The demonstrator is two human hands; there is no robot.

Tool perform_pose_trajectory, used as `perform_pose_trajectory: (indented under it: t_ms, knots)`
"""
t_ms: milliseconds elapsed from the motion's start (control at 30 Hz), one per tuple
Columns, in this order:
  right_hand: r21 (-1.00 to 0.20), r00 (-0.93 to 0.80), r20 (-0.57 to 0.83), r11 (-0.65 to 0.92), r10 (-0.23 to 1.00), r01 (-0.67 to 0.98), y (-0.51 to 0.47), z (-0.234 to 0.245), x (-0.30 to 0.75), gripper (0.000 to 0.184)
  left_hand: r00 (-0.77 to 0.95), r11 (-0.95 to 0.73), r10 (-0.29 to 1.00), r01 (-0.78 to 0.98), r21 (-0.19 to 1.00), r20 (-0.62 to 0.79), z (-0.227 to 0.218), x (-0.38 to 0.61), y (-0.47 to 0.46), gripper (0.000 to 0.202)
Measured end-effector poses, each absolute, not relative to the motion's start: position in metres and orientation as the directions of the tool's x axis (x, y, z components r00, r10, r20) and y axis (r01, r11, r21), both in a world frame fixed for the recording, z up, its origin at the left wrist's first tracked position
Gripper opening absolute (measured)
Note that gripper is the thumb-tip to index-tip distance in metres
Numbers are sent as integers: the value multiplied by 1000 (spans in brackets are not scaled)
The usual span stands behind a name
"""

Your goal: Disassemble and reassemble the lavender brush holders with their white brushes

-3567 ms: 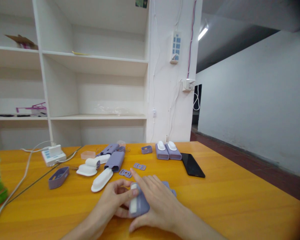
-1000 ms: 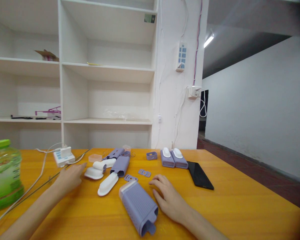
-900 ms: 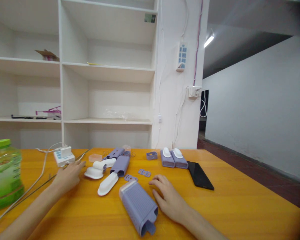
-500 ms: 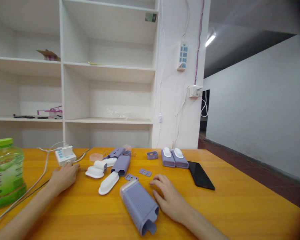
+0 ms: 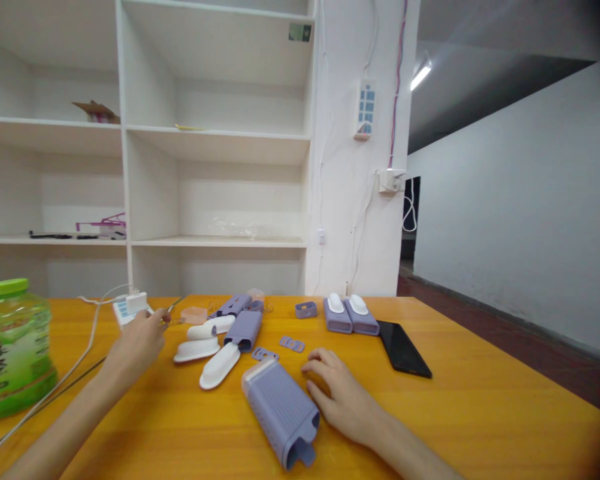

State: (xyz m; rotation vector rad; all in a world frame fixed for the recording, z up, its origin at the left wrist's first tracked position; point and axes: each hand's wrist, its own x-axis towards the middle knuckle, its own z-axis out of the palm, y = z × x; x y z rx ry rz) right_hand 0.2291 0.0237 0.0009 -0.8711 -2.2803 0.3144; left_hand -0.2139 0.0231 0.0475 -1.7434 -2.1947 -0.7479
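My left hand (image 5: 139, 343) is closed in a pinch in front of the power strip; a thin coiled piece that looks like a small metal spring (image 5: 176, 322) sticks out from its fingertips. On the table, my right hand (image 5: 337, 393) rests open with loosely curved fingers, beside a ribbed purple housing (image 5: 283, 410) with a clear end cap. White oval brush-like pieces (image 5: 220, 365), (image 5: 197, 349) lie between the hands, with a white roller piece (image 5: 201, 331). Behind are a smaller purple housing (image 5: 245, 329) and flat purple plates (image 5: 292, 344), (image 5: 265, 354).
A green-capped bottle (image 5: 17, 360) stands at the left beside cables and a white power strip (image 5: 125, 310). At the back right sit two purple units with white tops (image 5: 337, 319), a purple ring (image 5: 306, 310) and a black phone (image 5: 405, 350). White shelves (image 5: 217, 240) rise behind the table.
My left hand has lifted and moved slightly right from beside the power strip, with the small spring now showing at its fingertips. A white oval piece near it has tipped. My right hand stays put.
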Motion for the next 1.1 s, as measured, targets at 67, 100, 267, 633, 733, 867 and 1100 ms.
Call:
perform_pose_trajectory:
  t_ms: [67, 100, 267, 633, 733, 867, 1100]
  knots:
    - [-444, -538, 545, 766, 643, 466, 24, 5, 230, 26, -237, 36, 815, 932, 361, 530, 64, -195, 19, 40]
    - [-442, -530, 572, 780, 626, 444, 23, 8, 230, 27, -209, -44, 812, 909, 416, 544, 72, -181, 16, 43]
    - [-359, -473, 718, 854, 511, 376, 3, 33, 232, 40, -9, -399, 887, 490, 775, 462, 88, -79, -18, 43]
    - [-188, -587, 742, 941, 323, 280, -13, 38, 225, 42, 225, -593, 786, 536, 601, 575, -13, 19, -42, 66]
    - [-178, -530, 765, 912, 364, 370, -1, 38, 233, 35, 251, -581, 781, 630, 515, 573, -20, 15, -42, 74]
    - [-245, -467, 753, 856, 463, 455, -2, 38, 236, 33, 298, -563, 744, 761, 322, 597, -19, 13, -37, 65]
    - [-432, -474, 589, 751, 655, 500, -37, 34, 210, 24, 313, -519, 733, 831, 200, 604, -15, 5, -19, 66]
